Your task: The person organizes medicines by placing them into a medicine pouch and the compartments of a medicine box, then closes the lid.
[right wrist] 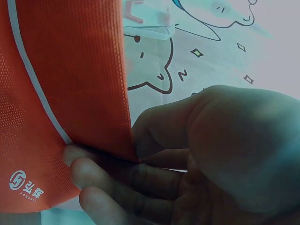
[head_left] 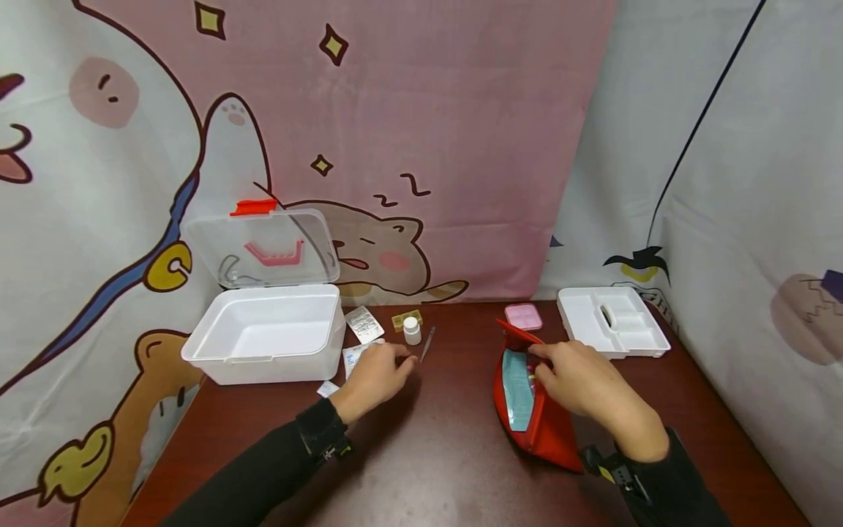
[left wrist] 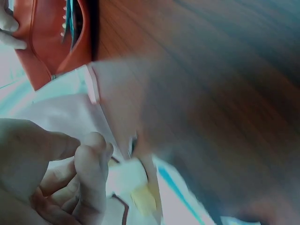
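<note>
Unpacking appears partial: white pill bottle (head_left: 412,333) just beyond loosely curled, seemingly bare left fingers (left wrist: 91,166); right fingers (right wrist: 126,187) pinch red pouch (head_left: 553,432), teal packet (head_left: 516,391) inside.

Red pouch (head_left: 555,433), mouth gaping, right of centre on the table (head_left: 454,461); inside, teal packet (head_left: 517,395), perhaps something pink.

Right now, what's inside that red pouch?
A light-blue packet shows in the open mouth of the red pouch, with some bits beside it, too small to identify. Anything deeper is hidden by the pouch's sides.
</note>
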The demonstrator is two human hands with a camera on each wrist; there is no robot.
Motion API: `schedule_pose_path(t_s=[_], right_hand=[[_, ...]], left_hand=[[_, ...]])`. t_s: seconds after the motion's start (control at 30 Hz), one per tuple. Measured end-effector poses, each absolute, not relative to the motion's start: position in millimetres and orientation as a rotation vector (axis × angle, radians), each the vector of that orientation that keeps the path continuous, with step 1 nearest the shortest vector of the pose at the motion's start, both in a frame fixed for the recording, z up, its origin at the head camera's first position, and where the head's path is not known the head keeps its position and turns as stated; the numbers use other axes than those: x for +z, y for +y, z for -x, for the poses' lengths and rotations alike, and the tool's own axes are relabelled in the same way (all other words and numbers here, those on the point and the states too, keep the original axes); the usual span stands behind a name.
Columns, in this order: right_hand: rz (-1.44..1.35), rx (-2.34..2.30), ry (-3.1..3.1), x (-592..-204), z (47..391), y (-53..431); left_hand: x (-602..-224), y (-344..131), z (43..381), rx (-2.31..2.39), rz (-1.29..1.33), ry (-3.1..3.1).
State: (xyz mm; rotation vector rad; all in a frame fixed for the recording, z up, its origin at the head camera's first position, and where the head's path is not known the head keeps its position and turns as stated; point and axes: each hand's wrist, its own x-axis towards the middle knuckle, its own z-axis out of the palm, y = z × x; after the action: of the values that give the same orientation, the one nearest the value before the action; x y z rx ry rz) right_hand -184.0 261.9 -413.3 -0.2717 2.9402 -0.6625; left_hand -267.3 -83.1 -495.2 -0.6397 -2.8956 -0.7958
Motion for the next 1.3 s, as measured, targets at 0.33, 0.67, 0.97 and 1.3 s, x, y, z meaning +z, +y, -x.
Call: schedule_pose_path(t_s=[0.33, 0.67, 0.97, 1.3], right_hand=[[0.283, -0.655, 2.947, -413, 184, 263], [0.274, -0.667, 2.930, -414, 185, 262], [0.267, -0.671, 2.926, -413, 186, 261], [0.266, -0.679, 2.920, -414, 186, 260]], left_hand=[[-492, -136, 270, -0.617, 0.626, -2.881], [-499, -173, 262, -0.501, 0.657, -2.911], [-498, -194, 254, -0.409, 0.866, -2.962], [-495, -203, 252, -0.330, 1.007, -3.014]])
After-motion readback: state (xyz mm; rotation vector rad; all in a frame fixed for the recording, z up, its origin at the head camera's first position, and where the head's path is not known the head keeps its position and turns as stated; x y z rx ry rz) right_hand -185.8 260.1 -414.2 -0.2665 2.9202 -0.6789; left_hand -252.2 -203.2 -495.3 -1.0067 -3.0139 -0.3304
